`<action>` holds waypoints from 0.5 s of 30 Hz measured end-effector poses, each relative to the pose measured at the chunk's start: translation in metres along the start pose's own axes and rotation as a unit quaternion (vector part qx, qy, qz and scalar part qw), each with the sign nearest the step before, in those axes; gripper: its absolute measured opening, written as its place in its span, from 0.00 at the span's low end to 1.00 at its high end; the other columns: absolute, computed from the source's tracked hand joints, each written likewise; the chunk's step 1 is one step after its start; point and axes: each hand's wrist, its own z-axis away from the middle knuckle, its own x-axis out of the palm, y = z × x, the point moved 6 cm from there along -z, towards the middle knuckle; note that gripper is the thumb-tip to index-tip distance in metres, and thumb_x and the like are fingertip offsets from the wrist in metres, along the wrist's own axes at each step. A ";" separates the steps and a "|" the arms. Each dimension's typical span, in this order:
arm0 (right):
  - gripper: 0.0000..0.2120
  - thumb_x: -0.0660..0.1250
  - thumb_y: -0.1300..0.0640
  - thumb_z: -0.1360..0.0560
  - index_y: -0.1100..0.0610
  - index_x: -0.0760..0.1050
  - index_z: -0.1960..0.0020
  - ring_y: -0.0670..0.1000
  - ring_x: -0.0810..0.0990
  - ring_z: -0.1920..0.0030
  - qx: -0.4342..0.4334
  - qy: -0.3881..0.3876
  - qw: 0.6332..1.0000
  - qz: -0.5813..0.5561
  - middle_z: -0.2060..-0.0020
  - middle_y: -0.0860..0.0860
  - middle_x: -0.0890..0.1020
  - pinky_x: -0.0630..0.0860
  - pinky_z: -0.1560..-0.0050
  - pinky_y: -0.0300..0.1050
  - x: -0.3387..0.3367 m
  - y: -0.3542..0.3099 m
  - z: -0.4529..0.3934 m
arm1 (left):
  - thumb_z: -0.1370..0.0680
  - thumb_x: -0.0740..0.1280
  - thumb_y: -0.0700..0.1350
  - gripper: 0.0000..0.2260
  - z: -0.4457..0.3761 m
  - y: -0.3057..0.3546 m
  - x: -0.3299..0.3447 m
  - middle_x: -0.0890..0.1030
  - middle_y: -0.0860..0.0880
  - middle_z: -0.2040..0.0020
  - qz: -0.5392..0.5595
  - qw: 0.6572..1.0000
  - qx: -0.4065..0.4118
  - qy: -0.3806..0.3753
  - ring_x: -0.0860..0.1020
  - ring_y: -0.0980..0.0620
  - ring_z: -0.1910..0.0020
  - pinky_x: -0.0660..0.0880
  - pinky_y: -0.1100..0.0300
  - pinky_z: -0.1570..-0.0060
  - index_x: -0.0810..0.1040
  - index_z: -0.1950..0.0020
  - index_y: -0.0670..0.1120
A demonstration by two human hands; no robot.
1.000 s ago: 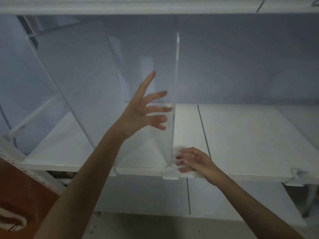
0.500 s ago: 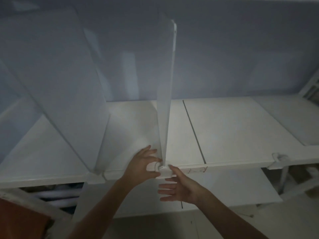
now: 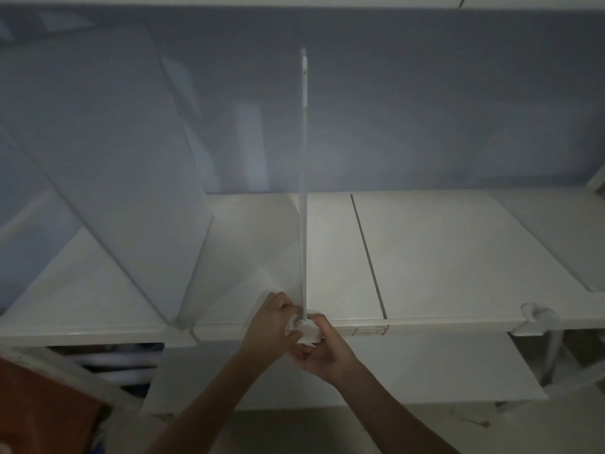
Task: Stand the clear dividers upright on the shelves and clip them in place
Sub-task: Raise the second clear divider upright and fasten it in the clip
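Observation:
A clear divider [image 3: 304,178] stands upright, seen edge-on, on the white shelf [image 3: 442,257]. Its foot sits in a white clip [image 3: 306,329] at the shelf's front lip. My left hand [image 3: 270,326] grips the clip from the left, fingers curled around the divider's base. My right hand [image 3: 322,350] cups the clip from below and from the right. A second clear divider [image 3: 124,178] stands to the left, held by its own white clip [image 3: 181,335] on the front edge.
Another white clip [image 3: 533,319] sits on the shelf's front lip at the right. A seam [image 3: 368,257] splits the shelf boards. A lower shelf [image 3: 409,368] juts out beneath. White tubes [image 3: 118,360] lie under the shelf at left. A brown surface [image 3: 39,404] fills the bottom-left corner.
My left hand dropped from the divider's face to its base. My right hand moved from the shelf top to under the clip. Both hands now close on the clip.

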 end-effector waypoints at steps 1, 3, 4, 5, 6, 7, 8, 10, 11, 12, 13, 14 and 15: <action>0.19 0.76 0.63 0.41 0.62 0.74 0.53 0.49 0.68 0.72 0.003 0.002 1.000 0.005 0.63 0.56 0.72 0.73 0.70 0.42 0.002 0.000 0.002 | 0.32 0.70 0.43 0.09 0.000 0.001 0.000 0.75 0.44 0.51 -0.014 1.000 -0.006 -0.005 0.71 0.47 0.48 0.67 0.62 0.51 0.80 0.54 0.43; 0.13 0.74 0.63 0.40 0.63 0.75 0.57 0.50 0.68 0.74 0.006 0.016 1.000 0.011 0.67 0.56 0.74 0.72 0.67 0.42 0.004 0.000 0.007 | 0.32 0.70 0.44 0.09 -0.001 0.003 0.000 0.75 0.45 0.49 -0.030 0.999 -0.024 -0.018 0.71 0.48 0.47 0.64 0.65 0.51 0.79 0.53 0.43; 0.10 0.72 0.63 0.38 0.63 0.75 0.59 0.51 0.70 0.73 0.007 0.030 0.999 0.011 0.68 0.57 0.75 0.71 0.65 0.43 0.004 0.000 0.010 | 0.32 0.70 0.44 0.10 -0.001 0.003 -0.001 0.74 0.45 0.48 -0.029 0.999 -0.032 -0.022 0.71 0.48 0.46 0.63 0.66 0.51 0.79 0.52 0.43; 0.08 0.71 0.63 0.36 0.64 0.75 0.60 0.52 0.72 0.70 0.012 0.042 0.999 0.009 0.66 0.58 0.75 0.71 0.63 0.44 0.005 0.000 0.013 | 0.32 0.70 0.43 0.10 -0.002 0.004 -0.001 0.74 0.46 0.48 -0.030 0.999 -0.040 -0.022 0.71 0.49 0.45 0.63 0.66 0.51 0.80 0.51 0.44; 0.07 0.71 0.63 0.34 0.64 0.74 0.59 0.53 0.73 0.67 0.016 0.050 0.999 0.009 0.65 0.58 0.76 0.72 0.63 0.44 0.006 0.000 0.016 | 0.32 0.71 0.43 0.11 -0.002 0.006 -0.002 0.75 0.46 0.47 -0.034 0.998 -0.047 -0.021 0.71 0.49 0.45 0.63 0.66 0.51 0.80 0.51 0.44; 0.07 0.70 0.62 0.33 0.64 0.74 0.59 0.53 0.74 0.66 0.020 0.053 0.998 0.010 0.63 0.59 0.76 0.73 0.63 0.45 0.007 -0.001 0.019 | 0.32 0.71 0.43 0.12 -0.003 0.007 -0.003 0.75 0.45 0.47 -0.041 0.998 -0.052 -0.018 0.72 0.48 0.45 0.64 0.66 0.51 0.80 0.50 0.43; 0.07 0.70 0.63 0.33 0.64 0.74 0.59 0.53 0.74 0.65 0.026 0.052 0.998 0.010 0.63 0.58 0.76 0.73 0.63 0.45 0.008 -0.001 0.021 | 0.33 0.72 0.42 0.12 -0.003 0.008 -0.004 0.76 0.44 0.47 -0.042 0.997 -0.062 -0.013 0.73 0.46 0.45 0.66 0.64 0.50 0.80 0.50 0.42; 0.05 0.69 0.64 0.33 0.64 0.74 0.61 0.53 0.74 0.64 0.032 0.051 0.998 0.009 0.64 0.58 0.76 0.72 0.60 0.45 0.009 -0.002 0.022 | 0.34 0.73 0.40 0.13 -0.002 0.009 -0.007 0.76 0.42 0.48 -0.028 0.996 -0.088 -0.007 0.74 0.44 0.47 0.69 0.60 0.51 0.80 0.51 0.38; 0.05 0.69 0.64 0.33 0.63 0.74 0.60 0.53 0.74 0.63 0.033 0.054 0.998 0.011 0.64 0.58 0.77 0.72 0.59 0.46 0.009 -0.002 0.021 | 0.34 0.74 0.41 0.13 -0.002 0.008 -0.006 0.77 0.42 0.49 -0.026 0.995 -0.092 -0.007 0.74 0.44 0.47 0.69 0.60 0.52 0.81 0.53 0.38; 0.06 0.69 0.64 0.34 0.63 0.74 0.59 0.54 0.75 0.62 0.035 0.059 0.998 0.014 0.63 0.58 0.77 0.73 0.58 0.47 0.008 -0.002 0.020 | 0.35 0.74 0.42 0.12 -0.002 0.007 -0.004 0.77 0.43 0.49 -0.033 0.995 -0.093 -0.015 0.74 0.45 0.48 0.68 0.60 0.53 0.81 0.54 0.39; 0.07 0.70 0.64 0.34 0.62 0.74 0.58 0.54 0.75 0.61 0.038 0.065 0.997 0.012 0.61 0.58 0.77 0.74 0.59 0.47 0.008 -0.002 0.019 | 0.35 0.74 0.43 0.12 -0.001 0.006 -0.003 0.77 0.44 0.50 -0.037 0.995 -0.092 -0.017 0.73 0.46 0.48 0.67 0.62 0.55 0.81 0.55 0.39; 0.08 0.70 0.64 0.34 0.62 0.74 0.57 0.55 0.76 0.60 0.040 0.069 0.997 0.011 0.60 0.58 0.77 0.74 0.60 0.47 0.006 -0.002 0.017 | 0.35 0.74 0.44 0.12 -0.001 0.005 -0.002 0.77 0.44 0.50 -0.037 0.994 -0.097 -0.017 0.73 0.46 0.48 0.66 0.64 0.56 0.81 0.56 0.39; 0.09 0.70 0.64 0.35 0.62 0.73 0.56 0.55 0.76 0.59 0.043 0.072 0.996 0.011 0.59 0.58 0.77 0.74 0.60 0.47 0.005 -0.002 0.016 | 0.36 0.75 0.43 0.12 -0.001 0.005 -0.002 0.77 0.44 0.51 -0.035 0.994 -0.103 -0.017 0.73 0.46 0.49 0.65 0.64 0.56 0.81 0.56 0.39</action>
